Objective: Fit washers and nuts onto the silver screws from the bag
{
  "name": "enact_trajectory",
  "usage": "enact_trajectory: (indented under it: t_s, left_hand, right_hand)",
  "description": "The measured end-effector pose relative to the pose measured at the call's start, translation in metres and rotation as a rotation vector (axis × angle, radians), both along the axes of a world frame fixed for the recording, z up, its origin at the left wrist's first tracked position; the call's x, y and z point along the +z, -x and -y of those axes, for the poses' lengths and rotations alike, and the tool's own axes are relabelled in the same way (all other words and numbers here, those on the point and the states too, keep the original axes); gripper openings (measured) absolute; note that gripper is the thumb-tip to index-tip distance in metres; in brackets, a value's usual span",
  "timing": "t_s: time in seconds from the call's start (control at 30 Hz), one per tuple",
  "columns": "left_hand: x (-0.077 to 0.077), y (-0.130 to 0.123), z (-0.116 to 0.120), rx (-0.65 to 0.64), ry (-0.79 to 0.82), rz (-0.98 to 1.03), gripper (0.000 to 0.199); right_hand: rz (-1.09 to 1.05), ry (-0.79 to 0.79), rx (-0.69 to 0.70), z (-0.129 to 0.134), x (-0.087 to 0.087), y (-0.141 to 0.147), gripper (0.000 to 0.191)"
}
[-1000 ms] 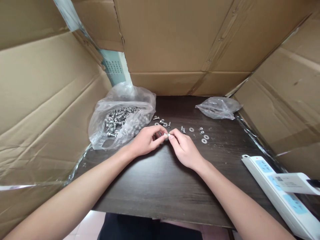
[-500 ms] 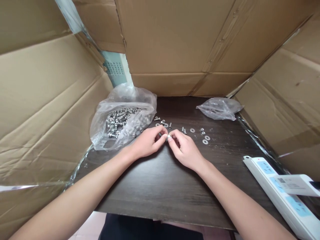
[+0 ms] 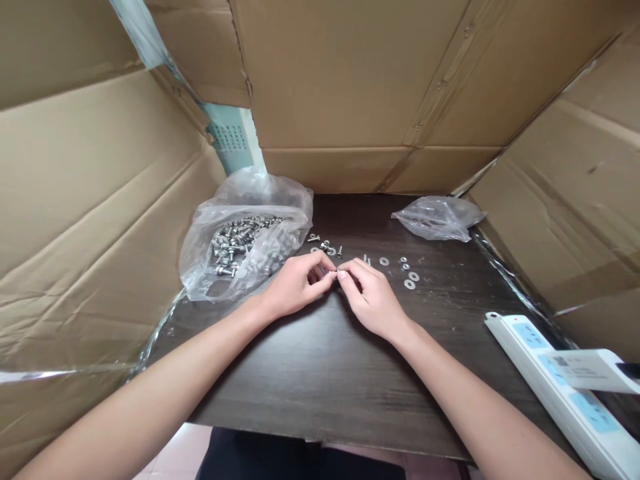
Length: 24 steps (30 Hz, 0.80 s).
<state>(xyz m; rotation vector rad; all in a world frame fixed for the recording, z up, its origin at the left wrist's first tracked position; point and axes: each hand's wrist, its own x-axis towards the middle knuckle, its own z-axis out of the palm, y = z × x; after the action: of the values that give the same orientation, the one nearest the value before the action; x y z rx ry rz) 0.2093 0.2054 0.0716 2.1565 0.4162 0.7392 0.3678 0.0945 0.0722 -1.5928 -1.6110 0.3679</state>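
In the head view, the left hand (image 3: 295,283) and right hand (image 3: 373,297) meet over the dark, wood-grained surface (image 3: 320,373), each grip pinched narrow on a small metal piece (image 3: 337,271). Fingers mostly hide it; its long axis and direction cannot be told. Shiny bolts (image 3: 227,250) fill a crinkled clear bag (image 3: 200,267); flat, round washers (image 3: 384,261) lie beyond the right hand. Printing on the teal panel (image 3: 230,137) is illegibly small.

The left hand (image 3: 297,283) and right hand (image 3: 369,293) hide most of a tiny metal piece (image 3: 337,271). The white power strip (image 3: 593,408) gets cut off at the near right.
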Motion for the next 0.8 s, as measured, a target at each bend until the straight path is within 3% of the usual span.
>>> enact_trajectory:
  t_s: [0.33,0.67,0.8]
  left_hand:
    - [-0.0016,-0.0002,-0.0023,-0.024,0.109,-0.004,0.01]
    - [-0.0031,0.0004,-0.0018,-0.021,0.133,0.042,0.004]
    - [-0.0024,0.0007,-0.0002,-0.013,0.1,0.062,0.003]
  right_hand:
    - [-0.03,-0.009,-0.053,-0.0007,0.0005,0.0008,0.01]
    - [-0.04,0.064,-0.028,0.0001,-0.0009,0.0013,0.016]
    - [0.001,0.082,0.0,0.0001,-0.0015,0.0004,0.03]
